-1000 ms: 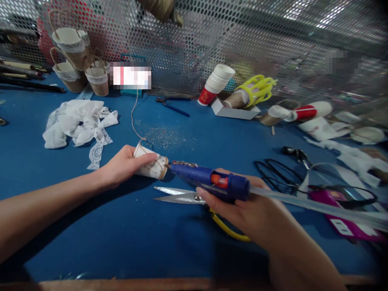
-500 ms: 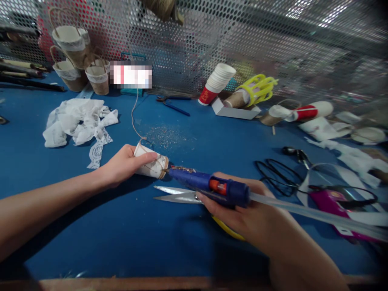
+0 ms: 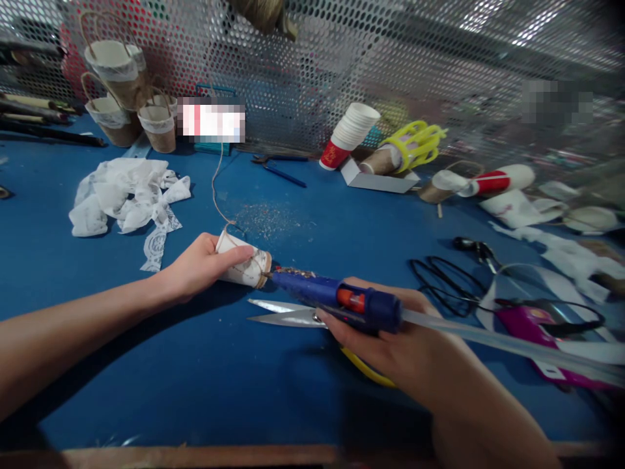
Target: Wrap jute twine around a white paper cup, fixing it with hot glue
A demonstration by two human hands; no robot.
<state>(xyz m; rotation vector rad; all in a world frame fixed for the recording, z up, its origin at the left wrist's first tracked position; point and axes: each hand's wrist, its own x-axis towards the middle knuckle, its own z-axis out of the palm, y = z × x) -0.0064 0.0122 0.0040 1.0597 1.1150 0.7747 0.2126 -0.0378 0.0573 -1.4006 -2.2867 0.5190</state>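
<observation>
At the middle of the blue table (image 3: 205, 384), your left hand (image 3: 195, 268) is curled around a white paper cup (image 3: 243, 263) that lies on its side, with the thumb on top. Your right hand (image 3: 390, 348) is closed on the blue glue gun (image 3: 336, 296), and its nozzle touches the cup's bottom rim. Twine (image 3: 213, 189) is wound only near that rim. Most of the wall is bare, so I judge the wrapping barely begun. Just on your side of the cup lie scissors (image 3: 286, 316). Far left of the cup is white lace (image 3: 122, 198). Behind the cup, wrapped cups (image 3: 117, 91) stand before a perforated metal screen (image 3: 366, 58).
</observation>
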